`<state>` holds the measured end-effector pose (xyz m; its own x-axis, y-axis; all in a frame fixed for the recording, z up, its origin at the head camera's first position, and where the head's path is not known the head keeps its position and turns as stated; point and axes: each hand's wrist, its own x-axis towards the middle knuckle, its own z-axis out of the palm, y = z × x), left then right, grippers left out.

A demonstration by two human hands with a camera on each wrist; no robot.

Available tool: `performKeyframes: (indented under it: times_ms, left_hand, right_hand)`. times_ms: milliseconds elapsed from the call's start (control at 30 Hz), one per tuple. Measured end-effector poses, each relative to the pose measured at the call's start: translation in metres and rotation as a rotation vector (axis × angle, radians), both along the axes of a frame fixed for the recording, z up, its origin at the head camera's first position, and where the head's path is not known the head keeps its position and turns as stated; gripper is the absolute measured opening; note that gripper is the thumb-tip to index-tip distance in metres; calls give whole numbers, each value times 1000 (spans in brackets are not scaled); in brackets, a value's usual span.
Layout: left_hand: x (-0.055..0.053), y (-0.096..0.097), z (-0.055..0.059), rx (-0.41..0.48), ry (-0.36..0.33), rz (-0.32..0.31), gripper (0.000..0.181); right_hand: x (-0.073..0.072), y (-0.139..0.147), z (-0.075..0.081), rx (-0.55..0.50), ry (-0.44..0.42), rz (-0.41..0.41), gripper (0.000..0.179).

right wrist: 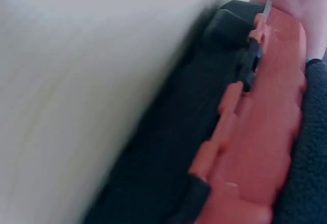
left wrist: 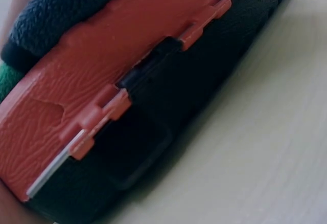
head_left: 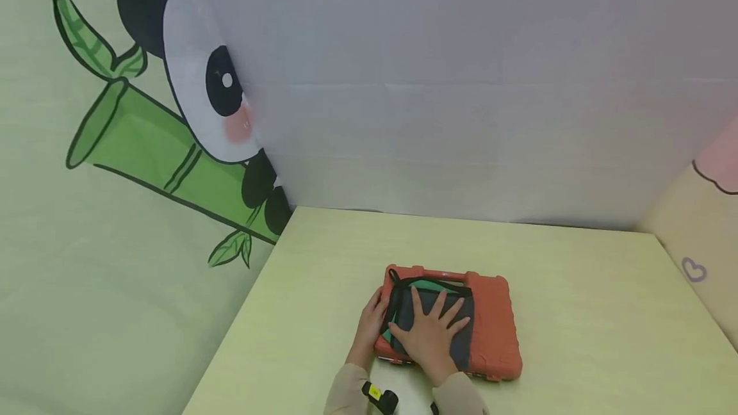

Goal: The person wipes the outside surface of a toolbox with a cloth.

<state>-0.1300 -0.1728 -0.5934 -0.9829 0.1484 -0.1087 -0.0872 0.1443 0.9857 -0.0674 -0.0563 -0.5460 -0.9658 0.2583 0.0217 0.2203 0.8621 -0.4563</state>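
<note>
A case with a red upper half lies flat on a pale yellow table, its handle along the side away from the person. A folded dark grey cloth covers the left and middle portion of the lid; green patches and a black band show at its margins. The right hand is spread flat over the cloth, fingers straight and fanned, pressing down and grasping nothing. The left hand lies along the left side of the case, fingers extended against the edge; whether any fingertip hooks beneath it, I cannot tell. Both forearms wear beige sleeves, and a small black device with a yellow label sits at the left wrist. The left wrist view shows the near side: red tabs alternate with black pieces along the seam above the dark lower half. Beyond the table hangs pale fabric; to the left, a panda and bamboo are pictured.
</note>
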Motion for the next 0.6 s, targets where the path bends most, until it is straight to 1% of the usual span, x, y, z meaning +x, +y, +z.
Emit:
performKeyframes:
  times_ms: [67, 133, 200, 333, 400, 500, 533, 600]
  left_hand:
    - [3, 2, 1, -10, 4, -2, 57]
    - [6, 5, 5, -4, -10, -11, 57]
    - [9, 8, 13, 23, -26, -20, 55]
    - [17, 14, 33, 67, -48, -29, 53]
    - [20, 17, 40, 63, -53, -29, 53]
    - [22, 22, 40, 66, -57, -19, 53]
    - [21, 23, 38, 71, -65, -11, 53]
    - [18, 25, 28, 74, -73, -1, 53]
  right_hand:
    - [3, 4, 0, -12, -19, -8, 89]
    - [6, 11, 1, -12, -34, -13, 88]
    - [7, 20, 1, -7, -42, -18, 87]
    - [10, 45, 5, -7, -44, -30, 87]
    - [14, 59, 6, -12, -51, -39, 88]
    - [21, 82, 8, -24, -79, -52, 88]
    - [23, 89, 8, -29, -91, -55, 89]
    - [28, 104, 9, -33, -108, -62, 89]
